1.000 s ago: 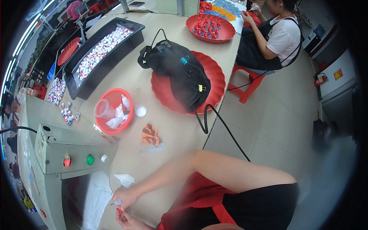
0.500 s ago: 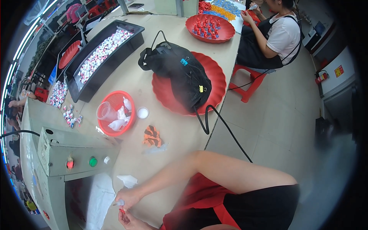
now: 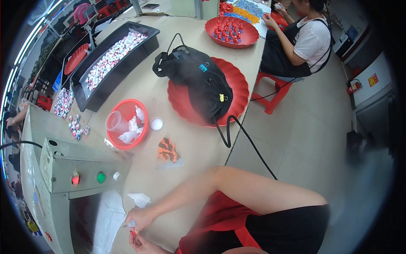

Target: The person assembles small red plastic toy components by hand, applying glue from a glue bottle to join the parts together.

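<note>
My right hand (image 3: 141,217) is closed around a small whitish squeeze bottle (image 3: 132,223), most of it hidden by the fingers. Just below it, my left hand (image 3: 143,244) pinches a tiny red piece (image 3: 133,232) between the fingertips. The bottle's end is close to the red piece; whether they touch is too small to tell. Both hands are over the table's near edge, beside a white cloth (image 3: 111,220) and a crumpled white tissue (image 3: 139,199).
A grey-green machine housing (image 3: 59,169) with buttons stands left. Beyond are a red basket (image 3: 146,131) of white bottles, an orange-and-brown piece (image 3: 167,150), a black mesh bag (image 3: 203,84) on a red tray (image 3: 239,84), and a black bin (image 3: 122,63). A co-worker (image 3: 313,38) sits far right.
My hands keep nearly the same pose and hold, with only a slight shift. The co-worker's hands have moved a little, the nearer one slightly left and down.
</note>
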Available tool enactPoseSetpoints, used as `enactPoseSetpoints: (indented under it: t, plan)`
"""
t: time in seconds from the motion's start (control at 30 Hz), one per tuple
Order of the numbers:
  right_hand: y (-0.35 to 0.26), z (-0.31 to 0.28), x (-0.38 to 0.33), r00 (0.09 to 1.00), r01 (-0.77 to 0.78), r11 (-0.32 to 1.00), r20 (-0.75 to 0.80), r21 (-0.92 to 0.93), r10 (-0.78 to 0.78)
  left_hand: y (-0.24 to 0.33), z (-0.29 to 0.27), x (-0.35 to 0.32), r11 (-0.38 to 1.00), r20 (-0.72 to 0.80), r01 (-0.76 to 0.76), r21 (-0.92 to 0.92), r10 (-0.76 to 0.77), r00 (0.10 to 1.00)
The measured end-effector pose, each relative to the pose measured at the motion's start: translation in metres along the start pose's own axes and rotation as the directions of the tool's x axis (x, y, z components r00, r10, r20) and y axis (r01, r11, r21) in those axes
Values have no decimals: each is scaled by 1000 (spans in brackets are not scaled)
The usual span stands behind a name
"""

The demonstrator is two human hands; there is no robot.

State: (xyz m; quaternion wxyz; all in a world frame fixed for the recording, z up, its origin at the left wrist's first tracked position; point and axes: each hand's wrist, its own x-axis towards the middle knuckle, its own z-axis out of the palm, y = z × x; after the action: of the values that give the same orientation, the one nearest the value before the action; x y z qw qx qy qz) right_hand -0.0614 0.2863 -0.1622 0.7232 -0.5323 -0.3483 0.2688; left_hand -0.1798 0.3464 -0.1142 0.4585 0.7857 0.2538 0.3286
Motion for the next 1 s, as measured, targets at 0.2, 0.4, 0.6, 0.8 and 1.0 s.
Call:
enactPoseSetpoints:
  t: [0.2, 0.4, 0.6, 0.8, 1.0]
  plan:
    - [-13, -5, -4, 992, -121, 992, 35, 21, 120, 9, 0, 1, 997, 21, -57, 49, 56, 998]
    - [-8, -1, -4, 1000, -8, 1000, -29, 30, 9, -2, -2, 1, 1000, 12, 3, -5, -3, 1000]
    - [-19, -8, -6, 989, -140, 989, 56, 49, 138, 5, 1, 0, 1000, 16, -17, -1, 17, 1000]
    - [-13, -6, -4, 999, -36, 999, -1, 36, 36, 8, 2, 0, 999, 29, -31, 26, 30, 999]
    - [-16, -6, -6, 992, -122, 991, 38, 52, 120, 4, -2, 1, 1000, 42, 14, 8, -15, 999]
